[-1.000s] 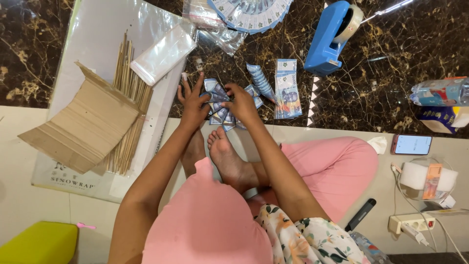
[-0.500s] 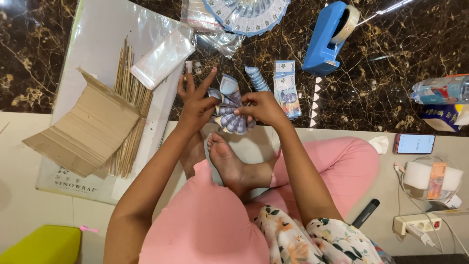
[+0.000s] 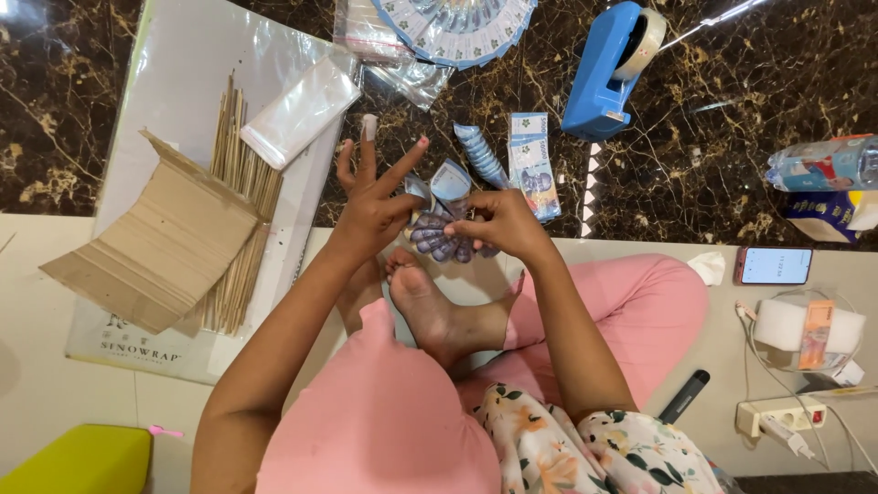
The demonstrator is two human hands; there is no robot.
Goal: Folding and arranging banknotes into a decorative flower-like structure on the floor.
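Head view: your left hand (image 3: pixel 370 206) pinched the small fan of folded purple banknotes (image 3: pixel 439 240) above your foot, upper fingers splayed free; your right hand (image 3: pixel 498 224) gripped its right edge. One large finished fan of blue notes (image 3: pixel 457 27) lay top centre, loose folded notes (image 3: pixel 530 165) still unassembled, so likely midway. Blue tape dispenser (image 3: pixel 608 69) upper right; white printed wrap sheet (image 3: pixel 137 343) lower left.

Both hands meet above the floor: the left hand (image 3: pixel 370 206) (fingers splayed, tape on one fingertip) and the right hand (image 3: pixel 498 224) pinch a folded banknote fan (image 3: pixel 439 233). A blue tape dispenser (image 3: pixel 608 69) stands beyond, wooden sticks (image 3: pixel 240 197) lie left.
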